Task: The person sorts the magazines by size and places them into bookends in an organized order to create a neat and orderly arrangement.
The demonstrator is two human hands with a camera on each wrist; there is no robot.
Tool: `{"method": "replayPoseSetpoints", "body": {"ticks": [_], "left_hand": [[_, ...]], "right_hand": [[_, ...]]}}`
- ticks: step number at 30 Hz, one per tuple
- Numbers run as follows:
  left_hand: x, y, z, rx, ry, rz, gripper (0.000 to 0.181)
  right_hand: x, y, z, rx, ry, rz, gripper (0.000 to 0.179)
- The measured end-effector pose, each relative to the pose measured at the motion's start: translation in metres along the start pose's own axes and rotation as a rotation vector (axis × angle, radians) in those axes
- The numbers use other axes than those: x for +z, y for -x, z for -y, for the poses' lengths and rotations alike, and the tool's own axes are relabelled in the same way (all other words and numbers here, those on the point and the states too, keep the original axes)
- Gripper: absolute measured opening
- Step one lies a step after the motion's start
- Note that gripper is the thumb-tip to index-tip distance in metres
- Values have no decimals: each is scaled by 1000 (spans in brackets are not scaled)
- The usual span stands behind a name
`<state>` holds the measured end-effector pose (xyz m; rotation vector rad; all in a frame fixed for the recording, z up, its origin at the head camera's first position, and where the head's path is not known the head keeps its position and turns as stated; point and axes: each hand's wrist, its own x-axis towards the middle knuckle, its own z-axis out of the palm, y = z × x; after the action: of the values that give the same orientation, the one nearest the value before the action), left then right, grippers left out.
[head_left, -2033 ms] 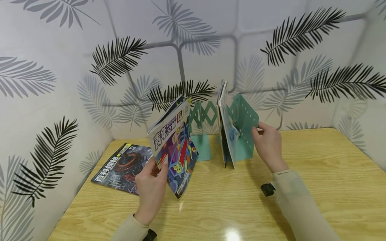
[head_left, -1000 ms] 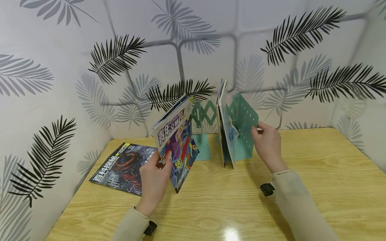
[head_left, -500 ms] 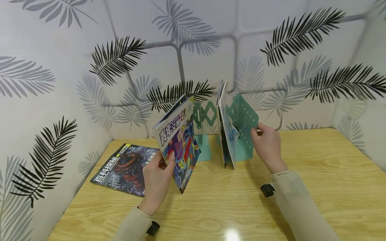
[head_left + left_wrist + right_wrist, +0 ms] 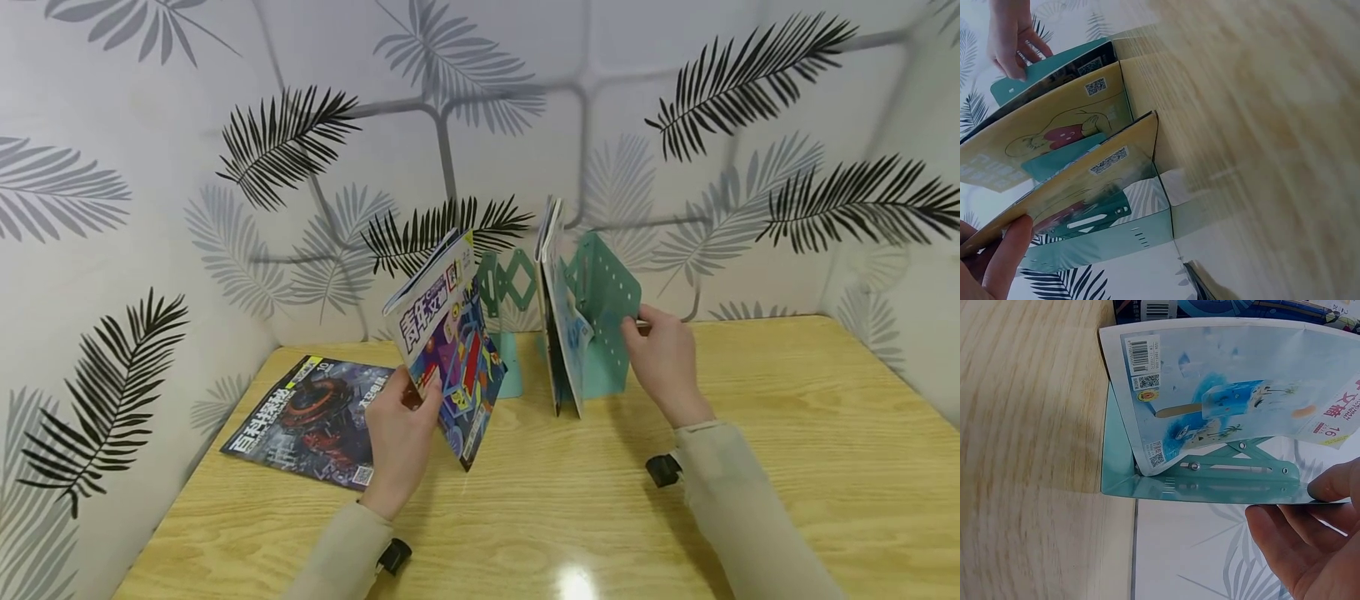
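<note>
My left hand [image 4: 403, 433] grips a colourful magazine [image 4: 457, 358] by its spine edge, thumb on the front cover. This magazine leans at a slant at the left part of a teal expandable bookend [image 4: 617, 308]. In the left wrist view, the yellow back cover [image 4: 1107, 159] of the held magazine shows, with its lower edge close to the table. On the far side, my right hand [image 4: 663, 358] pinches the edge of the bookend's perforated right plate, thumb inside and fingers outside. Between the plates stand thin magazines [image 4: 1241, 381], one with a pale blue cover bowed outward.
Left on the wooden table [image 4: 525, 525] lies another magazine [image 4: 322, 417] with a dark cover, partly hidden behind my left hand. A leaf-patterned wall covering [image 4: 517, 150] rises right behind the bookend. The bookend's lattice [image 4: 519, 279] spans between its plates.
My left hand has shifted rightward and slightly farther back with the colourful magazine, bringing it nearer the standing ones. The right hand keeps its hold on the bookend plate.
</note>
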<state>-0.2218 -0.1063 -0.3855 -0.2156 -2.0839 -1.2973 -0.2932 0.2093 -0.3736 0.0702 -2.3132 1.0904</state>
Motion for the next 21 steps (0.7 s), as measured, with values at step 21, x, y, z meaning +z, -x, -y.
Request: {"method": "replayPoseSetpoints", "body": {"ticks": [21], "left_hand": [[18, -10, 5, 49, 27, -24, 13]], "right_hand": [[0, 0, 0, 10, 9, 0, 28]]}}
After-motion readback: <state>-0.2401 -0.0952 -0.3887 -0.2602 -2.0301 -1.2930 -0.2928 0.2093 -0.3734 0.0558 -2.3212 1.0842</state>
